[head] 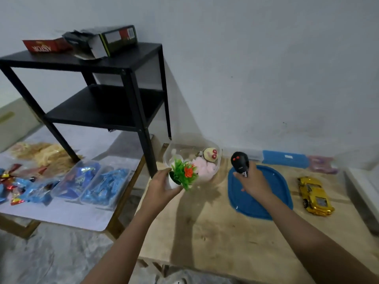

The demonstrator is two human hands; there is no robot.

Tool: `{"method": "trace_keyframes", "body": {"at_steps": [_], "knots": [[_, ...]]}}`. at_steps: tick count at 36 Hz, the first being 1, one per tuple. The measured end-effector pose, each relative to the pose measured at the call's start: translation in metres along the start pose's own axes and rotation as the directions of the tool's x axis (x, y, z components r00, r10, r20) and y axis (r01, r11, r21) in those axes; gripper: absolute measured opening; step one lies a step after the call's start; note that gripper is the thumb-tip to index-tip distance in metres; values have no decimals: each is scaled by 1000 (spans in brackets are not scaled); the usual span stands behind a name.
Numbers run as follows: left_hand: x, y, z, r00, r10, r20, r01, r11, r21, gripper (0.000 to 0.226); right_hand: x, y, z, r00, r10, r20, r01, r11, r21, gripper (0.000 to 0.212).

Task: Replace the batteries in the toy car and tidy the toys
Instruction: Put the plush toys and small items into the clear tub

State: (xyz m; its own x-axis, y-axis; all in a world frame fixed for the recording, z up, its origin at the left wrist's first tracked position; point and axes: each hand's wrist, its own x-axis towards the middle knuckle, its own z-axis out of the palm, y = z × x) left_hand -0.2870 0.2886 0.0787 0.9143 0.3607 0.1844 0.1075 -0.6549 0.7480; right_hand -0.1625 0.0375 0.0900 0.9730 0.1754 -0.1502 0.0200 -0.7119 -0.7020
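Toy car (314,193): long axis toward wall (266,78).
Right grip (254,181): clasps remote control (239,161), upright.
Left grip (162,185): holds potted plant (182,173).

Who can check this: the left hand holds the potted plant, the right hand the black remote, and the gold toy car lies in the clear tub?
One slip: the head view shows the gold toy car on the wooden table, right of the blue lid, not in the clear tub. The rest is right.

Black two-tier shelf (133,58) against wall. On top: red box (47,46), dark open box (114,38). Left table (61,214): clear trays (106,185) holding blue packets.
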Motion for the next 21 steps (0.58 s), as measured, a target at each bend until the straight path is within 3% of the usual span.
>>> {"method": "trace_keyframes", "body": {"at_steps": [4,9,12,16,21], "knots": [[42,4,-7,998,27,-54,-28,999,-33,59,31,-20,-6,998,-50,-46,33,950,-310,31],[98,-3,-6,998,37,-54,-42,996,-84,51,67,-46,4,991,-94,-91,34,857,-514,26],[133,-16,4,998,41,48,-36,995,-89,49,92,-59,18,993,-90,-73,28,797,-604,22],[172,-34,23,985,-53,164,56,998,-15,66,118,-74,41,994,-108,-17,73,776,-626,28],[205,-49,48,953,15,304,-50,993,109,64,146,-74,74,984,-181,-5,129,719,-683,39]]}}
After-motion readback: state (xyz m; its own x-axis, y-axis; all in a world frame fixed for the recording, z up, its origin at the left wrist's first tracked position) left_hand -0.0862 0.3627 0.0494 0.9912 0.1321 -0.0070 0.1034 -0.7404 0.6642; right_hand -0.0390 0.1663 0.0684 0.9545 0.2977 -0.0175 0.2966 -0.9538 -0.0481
